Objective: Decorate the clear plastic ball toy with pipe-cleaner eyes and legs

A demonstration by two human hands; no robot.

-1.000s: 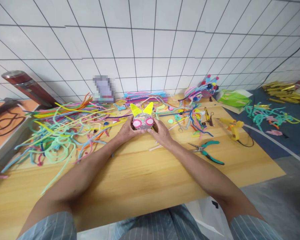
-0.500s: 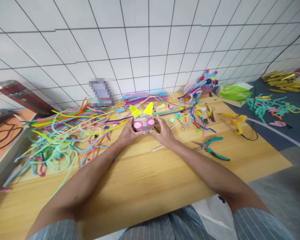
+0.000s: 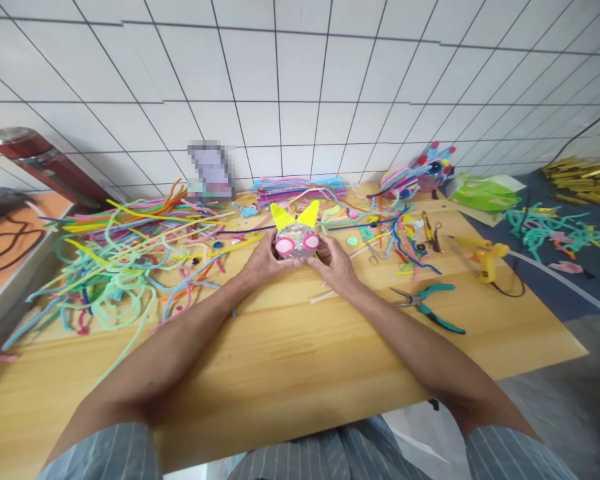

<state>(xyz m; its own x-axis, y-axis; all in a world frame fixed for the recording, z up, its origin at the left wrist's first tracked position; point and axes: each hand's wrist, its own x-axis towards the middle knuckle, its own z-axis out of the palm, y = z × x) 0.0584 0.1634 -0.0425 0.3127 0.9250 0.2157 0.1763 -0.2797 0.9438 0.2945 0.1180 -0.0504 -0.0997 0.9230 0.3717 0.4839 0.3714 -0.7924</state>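
Between my hands, over the middle of the wooden table (image 3: 300,373), is a round silvery craft figure (image 3: 298,243) with two yellow pointed ears and pink-rimmed pale eyes. My left hand (image 3: 267,261) grips its left side. From the other side my right hand (image 3: 336,265) holds it, thumb near the lower edge. The figure's eyes face me, and its back is hidden. Loose pipe cleaners (image 3: 120,287) spread across the table to the left of my hands. Pliers with teal handles (image 3: 427,307) lie open to the right of my right forearm.
A yellow glue gun (image 3: 486,257) stands at the right with its cord. Against the tiled wall are a colourful pipe-cleaner figure (image 3: 420,175) and a blurred-out object (image 3: 213,172). A red thermos (image 3: 47,167) leans at the left. Small scissors (image 3: 373,252) lie beyond my right hand.
The view has shifted slightly, so the wall and table sit differently in the picture. Both hands keep hold of the craft figure, with no clear change in grip.
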